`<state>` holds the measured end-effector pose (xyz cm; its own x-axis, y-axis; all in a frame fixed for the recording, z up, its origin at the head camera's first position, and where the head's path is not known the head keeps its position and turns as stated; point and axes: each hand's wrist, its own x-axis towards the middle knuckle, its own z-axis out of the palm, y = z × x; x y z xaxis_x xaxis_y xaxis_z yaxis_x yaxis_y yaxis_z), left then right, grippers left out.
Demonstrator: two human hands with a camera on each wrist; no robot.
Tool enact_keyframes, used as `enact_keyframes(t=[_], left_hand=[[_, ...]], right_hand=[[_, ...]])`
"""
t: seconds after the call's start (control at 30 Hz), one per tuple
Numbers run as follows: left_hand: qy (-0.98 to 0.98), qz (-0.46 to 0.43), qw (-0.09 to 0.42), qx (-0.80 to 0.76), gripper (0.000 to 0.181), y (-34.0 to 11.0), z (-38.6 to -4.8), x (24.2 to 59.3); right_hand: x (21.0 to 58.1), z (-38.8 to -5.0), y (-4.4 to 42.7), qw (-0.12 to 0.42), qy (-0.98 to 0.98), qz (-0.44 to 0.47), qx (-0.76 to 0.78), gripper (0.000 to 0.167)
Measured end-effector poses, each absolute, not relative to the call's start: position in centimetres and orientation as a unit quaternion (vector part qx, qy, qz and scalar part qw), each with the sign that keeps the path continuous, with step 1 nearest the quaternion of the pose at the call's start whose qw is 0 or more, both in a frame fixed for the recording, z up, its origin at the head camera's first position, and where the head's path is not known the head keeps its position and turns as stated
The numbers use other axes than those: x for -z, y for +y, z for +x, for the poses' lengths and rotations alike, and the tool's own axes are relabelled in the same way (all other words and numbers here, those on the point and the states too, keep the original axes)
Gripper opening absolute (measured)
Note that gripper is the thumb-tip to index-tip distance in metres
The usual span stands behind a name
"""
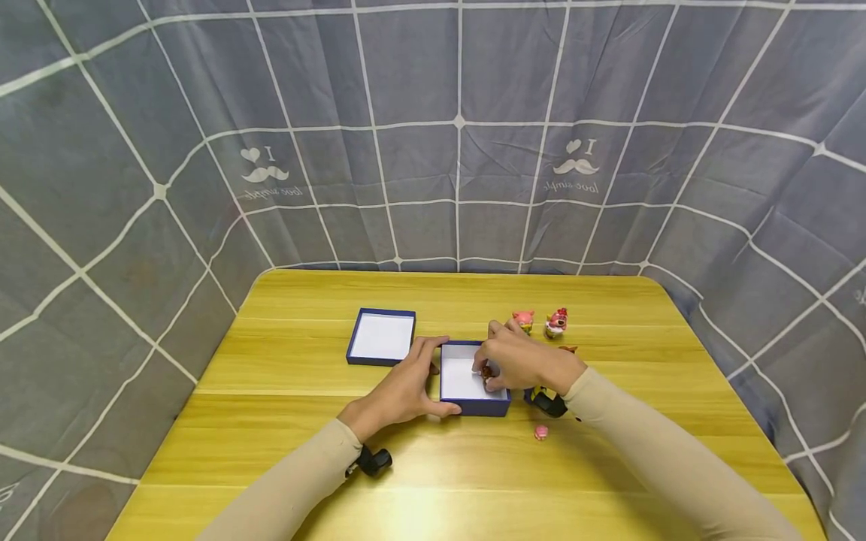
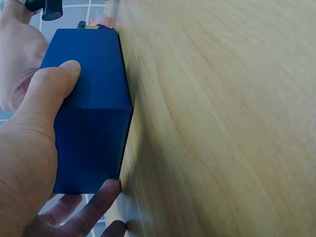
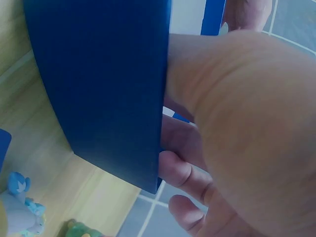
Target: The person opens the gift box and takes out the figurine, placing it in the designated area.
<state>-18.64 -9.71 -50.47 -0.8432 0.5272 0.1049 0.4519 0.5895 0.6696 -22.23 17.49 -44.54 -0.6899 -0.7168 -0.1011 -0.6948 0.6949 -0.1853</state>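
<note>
A dark blue open-topped box point(image 1: 475, 408) with a white inside stands on the wooden table. My left hand point(image 1: 402, 387) holds it at the left, thumb on the front wall and fingers spread along the side, as the left wrist view of the blue box point(image 2: 94, 148) also shows. Reaching over the right wall, my right hand point(image 1: 517, 357) pinches a small brown figurine point(image 1: 486, 373) low inside the box. In the right wrist view the box wall point(image 3: 98, 89) hides the fingertips and the figurine.
A matching blue lid point(image 1: 382, 361) lies white side up at the back left. Behind the right hand stand a pink figurine point(image 1: 523, 318) and a red-and-pink figurine point(image 1: 557, 323). A small pink piece point(image 1: 540, 432) lies at the front right. A blue-and-white figurine point(image 3: 19, 207) is near the box.
</note>
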Motion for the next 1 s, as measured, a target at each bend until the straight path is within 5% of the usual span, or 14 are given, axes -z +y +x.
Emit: enact_keyframes(t=[0.63, 1.0], left_hand=[[0.888, 0.277, 0.054, -0.362, 0.123, -9.6, -18.6, 50.4], [0.889, 0.275, 0.057, -0.361, 0.122, -9.7, -18.6, 50.5]], right_hand=[[44.6, -22.1, 18.5, 0.034, 0.899, -0.424, 0.110, 0.029], [44.3, -21.7, 18.6, 0.059, 0.895, -0.411, 0.163, 0.034]])
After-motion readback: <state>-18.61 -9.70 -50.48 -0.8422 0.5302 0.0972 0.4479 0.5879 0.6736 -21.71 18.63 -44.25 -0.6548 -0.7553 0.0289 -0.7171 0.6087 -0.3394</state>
